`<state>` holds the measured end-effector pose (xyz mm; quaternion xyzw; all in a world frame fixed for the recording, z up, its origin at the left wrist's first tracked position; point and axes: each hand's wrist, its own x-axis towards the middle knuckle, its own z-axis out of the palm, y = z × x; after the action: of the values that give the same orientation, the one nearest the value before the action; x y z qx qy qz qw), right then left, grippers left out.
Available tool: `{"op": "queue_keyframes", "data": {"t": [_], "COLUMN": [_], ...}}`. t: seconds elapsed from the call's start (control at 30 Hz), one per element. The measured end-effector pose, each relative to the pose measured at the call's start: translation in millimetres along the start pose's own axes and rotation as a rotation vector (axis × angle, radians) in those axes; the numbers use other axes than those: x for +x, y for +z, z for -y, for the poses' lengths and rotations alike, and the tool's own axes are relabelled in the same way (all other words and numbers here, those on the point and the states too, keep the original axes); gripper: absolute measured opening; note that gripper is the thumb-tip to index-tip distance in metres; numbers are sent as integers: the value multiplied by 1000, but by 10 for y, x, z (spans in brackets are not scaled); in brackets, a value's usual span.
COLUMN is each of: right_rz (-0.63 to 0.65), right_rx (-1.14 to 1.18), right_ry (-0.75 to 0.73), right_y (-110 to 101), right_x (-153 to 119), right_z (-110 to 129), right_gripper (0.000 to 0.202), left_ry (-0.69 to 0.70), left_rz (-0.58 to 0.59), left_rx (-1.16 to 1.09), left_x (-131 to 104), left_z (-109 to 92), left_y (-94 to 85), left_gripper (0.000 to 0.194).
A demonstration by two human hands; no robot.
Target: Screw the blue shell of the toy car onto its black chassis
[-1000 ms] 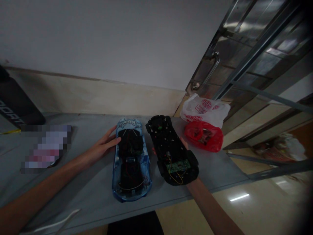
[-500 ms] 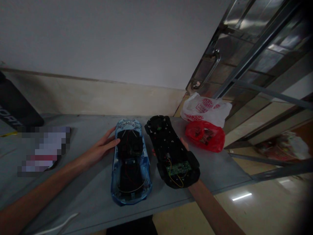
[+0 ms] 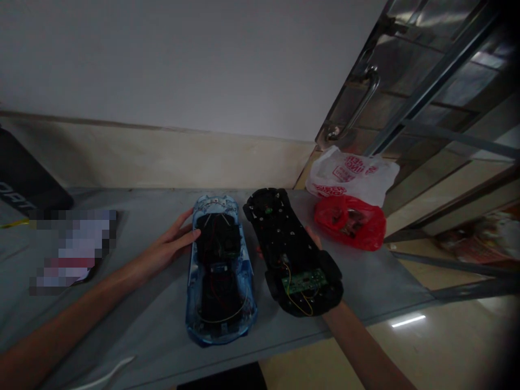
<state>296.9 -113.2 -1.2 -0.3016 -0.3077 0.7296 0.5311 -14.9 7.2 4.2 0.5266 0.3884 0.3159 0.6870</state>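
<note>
A blue toy car body (image 3: 220,336) lies upside down on the table, its dark inside and thin wires facing up. My left hand (image 3: 179,235) grips its left side, the thumb over the rim and the fingers partly hidden along the outer edge. To the right is a black toy car chassis (image 3: 280,227) with black wheels, a green circuit board (image 3: 304,280) and yellow wires. My right hand (image 3: 314,238) holds it from below; most of that hand is hidden under the chassis, with some fingertips showing at either side.
Right of the chassis lie a red plastic bag (image 3: 368,225) and a white printed plastic bag (image 3: 353,170). A blurred-out flat item (image 3: 77,249) and a black box (image 3: 30,179) are on the left. A white strip (image 3: 105,375) lies near the table's front edge (image 3: 284,351).
The view has shifted slightly, so the bags appear farther right. The chassis sits a little farther right and lower in the picture. Both hands keep their places on the parts.
</note>
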Motion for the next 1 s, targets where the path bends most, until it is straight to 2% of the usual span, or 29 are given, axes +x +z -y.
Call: {"op": "queue_keyframes", "data": {"t": [0.23, 0.63, 0.77, 1.0], "right_rz": [-110, -106, -69, -59], "right_rx": [136, 168, 144, 102], "right_ry": [84, 95, 96, 50], "right_y": [-19, 108, 66, -40], "right_x": [19, -53, -36, 17], "right_z": [0, 21, -4, -18], "right_gripper": [71, 74, 73, 73], "left_ry": [-22, -15, -16, 2], "left_rz": [-28, -2, -21, 12], "left_rx": [-35, -36, -38, -39], "left_x": [1, 4, -13, -9], "left_z": [-8, -5, -34, -24], "left_y": [22, 20, 53, 44], "left_gripper": [85, 85, 87, 85]}}
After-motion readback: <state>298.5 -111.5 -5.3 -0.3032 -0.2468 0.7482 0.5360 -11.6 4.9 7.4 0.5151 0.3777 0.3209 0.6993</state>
